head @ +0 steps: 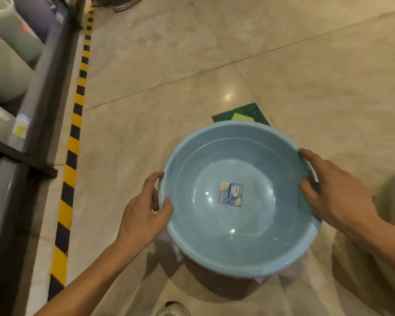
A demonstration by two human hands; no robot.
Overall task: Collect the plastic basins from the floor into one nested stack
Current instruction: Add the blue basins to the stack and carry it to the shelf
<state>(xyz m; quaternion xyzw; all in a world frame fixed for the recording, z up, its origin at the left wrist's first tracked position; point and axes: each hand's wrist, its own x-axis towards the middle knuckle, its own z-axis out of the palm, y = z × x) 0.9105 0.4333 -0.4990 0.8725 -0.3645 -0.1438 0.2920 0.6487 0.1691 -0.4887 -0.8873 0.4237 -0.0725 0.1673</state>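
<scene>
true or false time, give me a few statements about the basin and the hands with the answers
1. The left hand and the right hand both grip the basin by its rim. True.
2. The basin is upside down. False: its opening faces up.
3. A sticker lies on the basin's bottom. True.
4. The striped tape runs on the basin's right. False: it runs on the left, beside the shelf.

Two hands (144,215) (338,197), one blue basin (214,238), one label (231,194), one shoe (173,310)
</scene>
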